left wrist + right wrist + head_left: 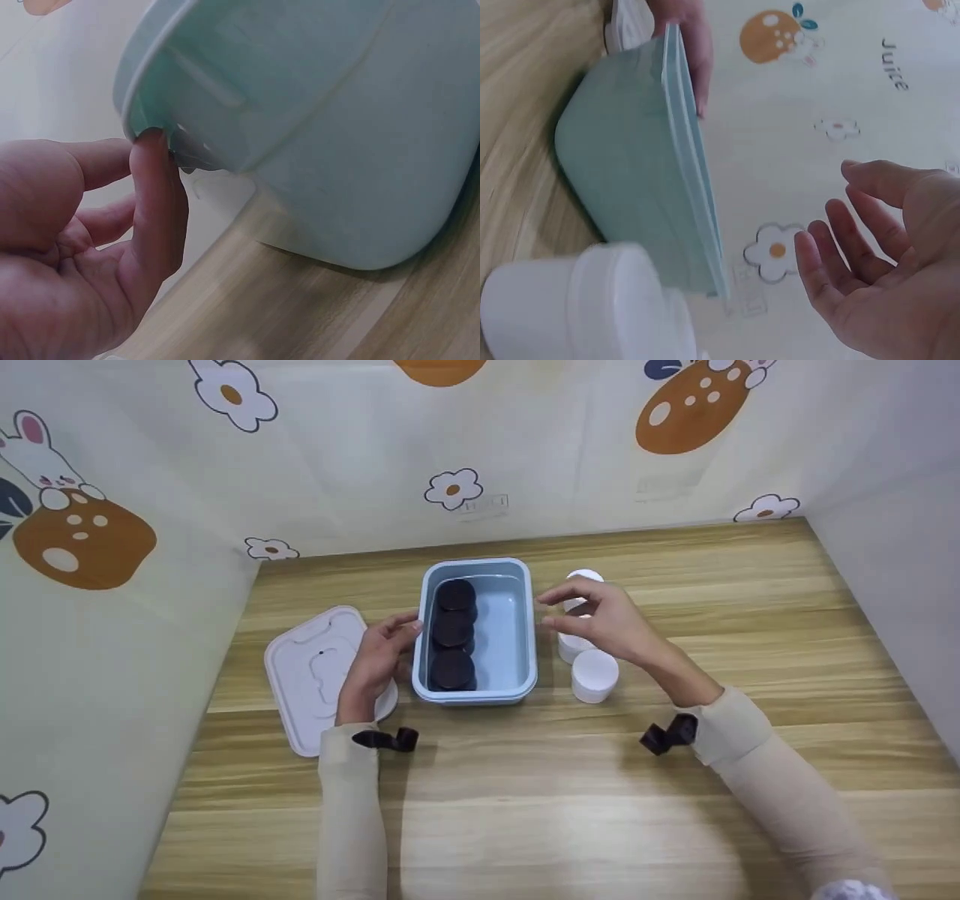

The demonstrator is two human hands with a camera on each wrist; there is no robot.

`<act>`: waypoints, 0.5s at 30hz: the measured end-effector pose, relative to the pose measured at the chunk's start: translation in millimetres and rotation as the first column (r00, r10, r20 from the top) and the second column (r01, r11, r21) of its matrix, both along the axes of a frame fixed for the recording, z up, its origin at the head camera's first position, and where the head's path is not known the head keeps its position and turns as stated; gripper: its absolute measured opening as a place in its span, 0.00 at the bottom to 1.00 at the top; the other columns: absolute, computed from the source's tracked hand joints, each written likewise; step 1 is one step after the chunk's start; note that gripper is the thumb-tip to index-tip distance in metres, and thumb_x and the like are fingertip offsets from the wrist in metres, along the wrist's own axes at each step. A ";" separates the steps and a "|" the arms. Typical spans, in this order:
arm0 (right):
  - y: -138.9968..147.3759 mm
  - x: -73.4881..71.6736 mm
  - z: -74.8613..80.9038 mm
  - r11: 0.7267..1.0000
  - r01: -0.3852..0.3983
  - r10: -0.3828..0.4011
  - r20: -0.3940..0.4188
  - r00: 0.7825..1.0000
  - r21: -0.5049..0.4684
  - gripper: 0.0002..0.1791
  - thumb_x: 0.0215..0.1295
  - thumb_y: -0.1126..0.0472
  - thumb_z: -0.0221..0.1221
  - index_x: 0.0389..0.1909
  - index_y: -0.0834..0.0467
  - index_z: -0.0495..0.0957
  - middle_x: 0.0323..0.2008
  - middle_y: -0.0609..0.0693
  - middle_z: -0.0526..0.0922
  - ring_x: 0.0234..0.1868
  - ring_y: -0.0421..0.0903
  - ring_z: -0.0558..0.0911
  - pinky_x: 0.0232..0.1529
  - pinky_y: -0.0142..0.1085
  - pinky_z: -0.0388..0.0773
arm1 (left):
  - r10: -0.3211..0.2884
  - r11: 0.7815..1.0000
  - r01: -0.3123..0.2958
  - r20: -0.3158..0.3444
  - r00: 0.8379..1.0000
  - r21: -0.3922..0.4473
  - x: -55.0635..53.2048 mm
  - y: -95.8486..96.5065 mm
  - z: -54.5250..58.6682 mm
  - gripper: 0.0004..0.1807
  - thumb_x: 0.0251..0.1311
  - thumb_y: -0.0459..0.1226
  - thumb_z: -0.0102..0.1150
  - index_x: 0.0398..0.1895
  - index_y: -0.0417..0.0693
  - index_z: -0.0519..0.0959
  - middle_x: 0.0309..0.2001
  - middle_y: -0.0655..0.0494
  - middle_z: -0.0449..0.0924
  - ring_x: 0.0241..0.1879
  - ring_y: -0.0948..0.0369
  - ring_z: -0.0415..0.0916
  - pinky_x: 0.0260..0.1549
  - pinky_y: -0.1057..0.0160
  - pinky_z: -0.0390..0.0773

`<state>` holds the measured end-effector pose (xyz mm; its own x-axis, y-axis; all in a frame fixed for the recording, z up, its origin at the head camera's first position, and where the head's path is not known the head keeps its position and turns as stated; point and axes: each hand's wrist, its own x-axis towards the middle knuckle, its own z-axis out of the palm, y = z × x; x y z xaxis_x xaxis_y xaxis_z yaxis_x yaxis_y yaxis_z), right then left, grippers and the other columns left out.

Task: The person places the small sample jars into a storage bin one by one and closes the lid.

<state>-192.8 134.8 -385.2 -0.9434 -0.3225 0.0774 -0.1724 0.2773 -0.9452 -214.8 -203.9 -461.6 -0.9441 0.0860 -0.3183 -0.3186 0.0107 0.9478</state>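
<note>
A light blue plastic box [505,630] stands on the table, with three black-lidded round jars [454,628] in a row along its left side. My left hand [379,656] holds the box's left rim, and the left wrist view has the fingers [154,195] bent up against the lip. Just right of the box, my right hand [611,619] hovers with nothing in it, thumb and fingers apart. Under and beside that hand are white lidded jars, the nearest white jar [595,676] in full sight and the others partly covered by the hand.
A white lid [300,690] lies flat on the table left of the box, partly under my left hand and wrist. Patterned cloth [360,487] walls in the wooden table [525,810] at the back and sides.
</note>
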 end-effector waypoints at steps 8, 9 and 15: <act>29.9 -17.0 -16.7 0.985 0.154 -0.150 0.045 0.988 -0.081 0.21 0.61 0.64 0.69 0.54 0.64 0.80 0.52 0.52 0.83 0.41 0.40 0.86 0.43 0.27 0.83 | -0.019 0.999 0.019 -0.013 1.000 -0.026 -1.6 1.8 0.4 0.25 0.71 0.41 0.57 0.69 0.43 0.71 0.46 0.54 0.83 0.38 0.63 0.84 0.22 0.66 0.82; 32.1 -19.6 -18.6 0.984 0.164 -0.161 0.045 0.986 -0.073 0.21 0.62 0.63 0.69 0.55 0.64 0.80 0.53 0.53 0.83 0.41 0.39 0.85 0.43 0.27 0.82 | -0.017 0.999 0.016 -0.011 1.000 -0.028 -1.4 1.5 0.2 0.26 0.71 0.41 0.57 0.69 0.43 0.70 0.46 0.54 0.83 0.38 0.64 0.84 0.22 0.66 0.82; 38.3 -33.7 -26.6 0.969 0.230 -0.228 0.033 0.973 -0.086 0.22 0.63 0.62 0.68 0.57 0.63 0.79 0.54 0.52 0.81 0.46 0.39 0.83 0.45 0.26 0.81 | -0.003 1.000 0.003 -0.003 1.000 -0.014 0.7 0.3 -0.7 0.25 0.71 0.41 0.56 0.69 0.43 0.70 0.46 0.55 0.83 0.39 0.64 0.84 0.25 0.65 0.83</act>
